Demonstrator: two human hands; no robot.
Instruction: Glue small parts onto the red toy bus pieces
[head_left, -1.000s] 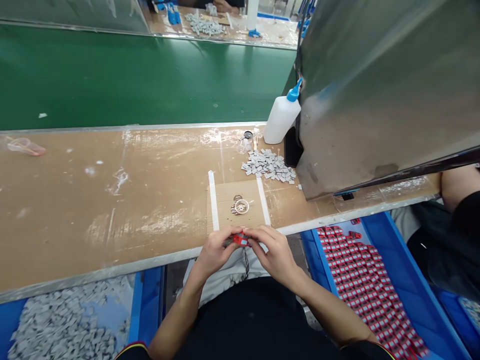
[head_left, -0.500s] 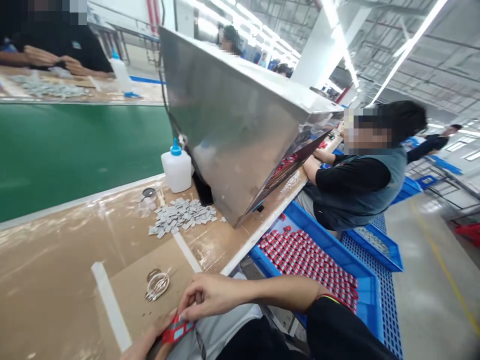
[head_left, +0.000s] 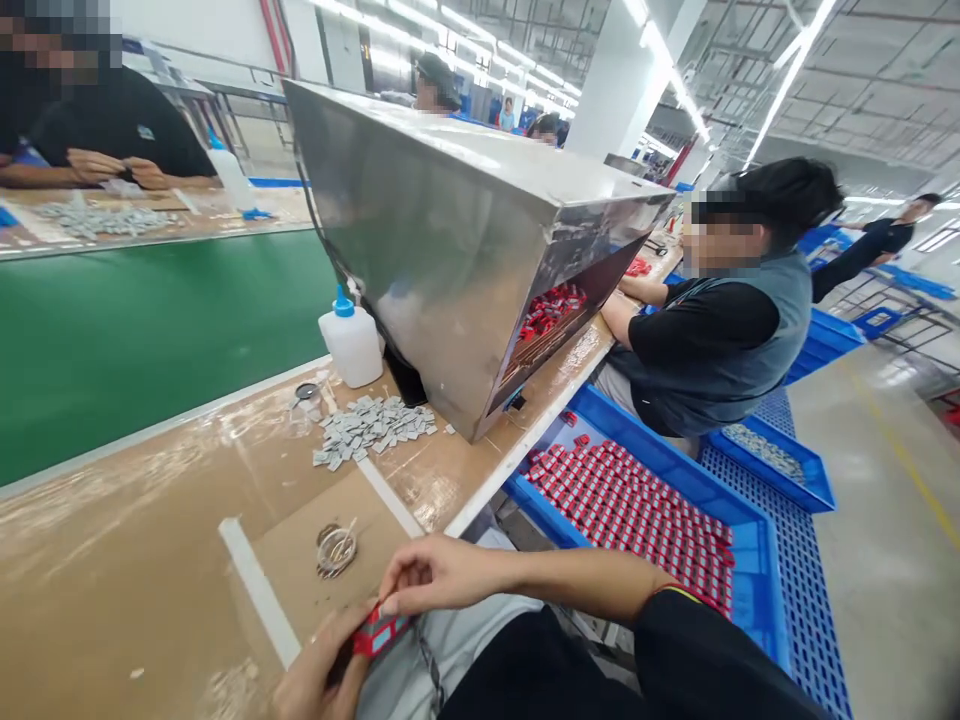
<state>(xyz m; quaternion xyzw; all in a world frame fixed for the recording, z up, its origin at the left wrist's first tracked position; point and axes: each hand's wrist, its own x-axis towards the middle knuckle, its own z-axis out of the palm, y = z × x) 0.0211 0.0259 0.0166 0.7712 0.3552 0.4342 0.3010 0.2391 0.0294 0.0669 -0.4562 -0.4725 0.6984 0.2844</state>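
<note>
My left hand [head_left: 322,660] grips a small red toy bus [head_left: 382,632] with pale blue windows, low in the view near the table's front edge. My right hand [head_left: 435,575] has its fingers curled, and its thumb and fingertips press on the top of the same toy. Whether a smaller part lies under those fingertips is hidden. Beyond my hands, a small round dish [head_left: 336,550] with thin sticks across it sits on a cardboard sheet [head_left: 300,535] taped to the table. A pile of small grey flat pieces [head_left: 375,428] lies farther back.
A large metal hood [head_left: 435,260] stands on the table, red pieces inside its opening. Beside it are a white squeeze bottle [head_left: 352,345] and a black-lidded cup [head_left: 306,395]. A blue crate [head_left: 772,590] of red toys stands at right, near a seated co-worker [head_left: 720,330]. A green belt [head_left: 150,340] runs behind.
The view has tilted and shifted, so the hood's opening with red pieces shows more. Both hands stay on the red toy bus, slightly farther right and higher in the picture.
</note>
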